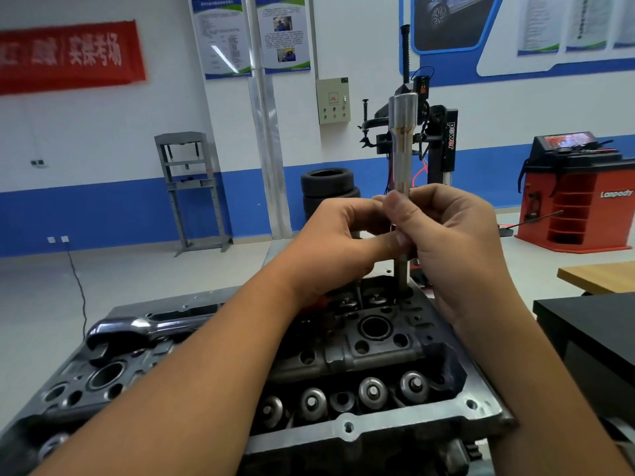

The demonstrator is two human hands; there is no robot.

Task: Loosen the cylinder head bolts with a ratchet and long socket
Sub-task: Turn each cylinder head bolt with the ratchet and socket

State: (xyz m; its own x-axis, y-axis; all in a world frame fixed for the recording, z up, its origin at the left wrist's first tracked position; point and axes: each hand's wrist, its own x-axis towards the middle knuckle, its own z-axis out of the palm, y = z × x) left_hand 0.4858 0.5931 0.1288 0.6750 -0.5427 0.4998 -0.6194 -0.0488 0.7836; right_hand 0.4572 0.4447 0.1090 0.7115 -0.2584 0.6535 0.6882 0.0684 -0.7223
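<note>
A long silver socket stands upright, its thin lower shaft going down into a bolt hole at the far right of the dark cylinder head. My left hand and my right hand both pinch the socket's shaft at mid-height, fingers curled round it. The chrome ratchet lies flat on the left part of the cylinder head, apart from both hands. Valve springs and spark plug wells show on top of the head.
A black table and a wooden bench top stand to the right. Behind are stacked tyres, a tyre changer, a red wheel balancer and a grey press frame.
</note>
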